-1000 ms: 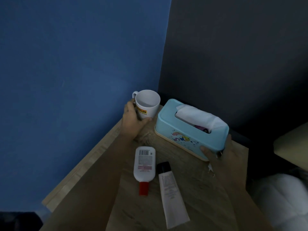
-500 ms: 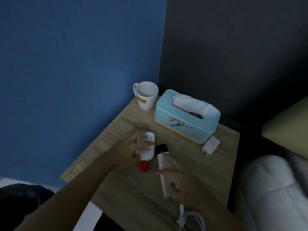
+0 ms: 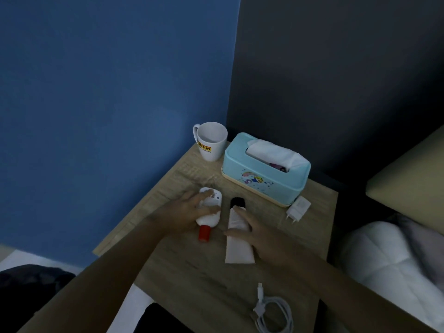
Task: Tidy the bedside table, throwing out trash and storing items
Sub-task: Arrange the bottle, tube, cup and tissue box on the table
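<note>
On the wooden bedside table [image 3: 192, 270] lie a white bottle with a red cap [image 3: 209, 218] and, to its right, a white tube with a black cap [image 3: 237, 248]. My left hand [image 3: 189, 211] wraps its fingers around the bottle, which still rests on the table. My right hand [image 3: 259, 234] lies over the tube with fingers and thumb closing on its sides. A white mug [image 3: 211, 144] and a light blue tissue box [image 3: 264, 170] stand at the back.
A white charger plug [image 3: 298, 209] lies by the tissue box's right end. A coiled white cable [image 3: 271, 311] sits at the table's near edge. A blue wall is at left, a dark wall behind, bedding [image 3: 394, 255] at right.
My hands left the mug and the tissue box and came down to the bottle and the tube. The view pulled back, showing the plug and the cable.
</note>
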